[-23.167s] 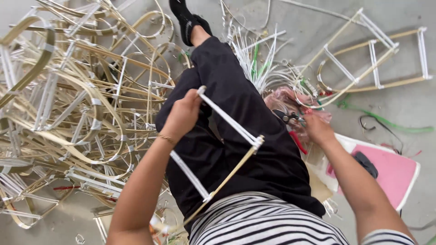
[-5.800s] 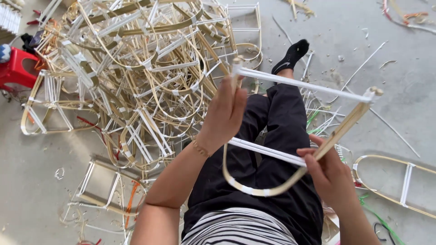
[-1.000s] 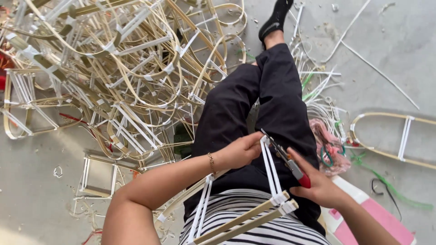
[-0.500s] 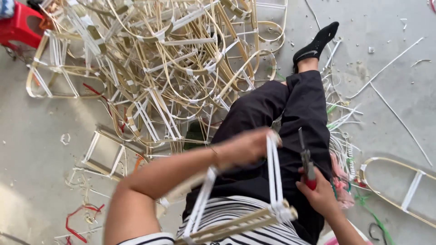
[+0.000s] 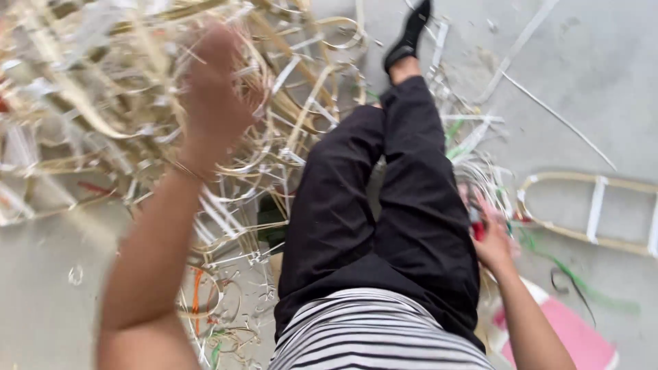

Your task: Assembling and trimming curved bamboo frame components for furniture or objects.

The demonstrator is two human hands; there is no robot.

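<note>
**Technician A:** Report the left hand position.

**Technician B:** The left hand (image 5: 216, 85) is raised over the pile of bent cane-and-white-strip frames (image 5: 123, 116) at the left of the view. Motion blur covers it, so I cannot tell whether the fingers are spread or closed, or whether it grips or touches any frame.

**Technician A:** Right hand?

**Technician B:** The right hand (image 5: 493, 243) sits low beside the right thigh of the black trousers (image 5: 384, 219). It is closed around a red-handled tool (image 5: 478, 226); only a small part of the tool shows, so its type cannot be confirmed.

**Technician A:** Surroundings?

**Technician B:** 1 finished ladder-shaped frame (image 5: 596, 212) lies flat on the grey floor (image 5: 589, 89) at the right, well apart from the pile. Loose white strips (image 5: 480, 157) lie just beside the right leg. A pink flat object (image 5: 576, 339) lies near the right forearm. The legs extend forward, ending in a black sock (image 5: 410, 34).
</note>
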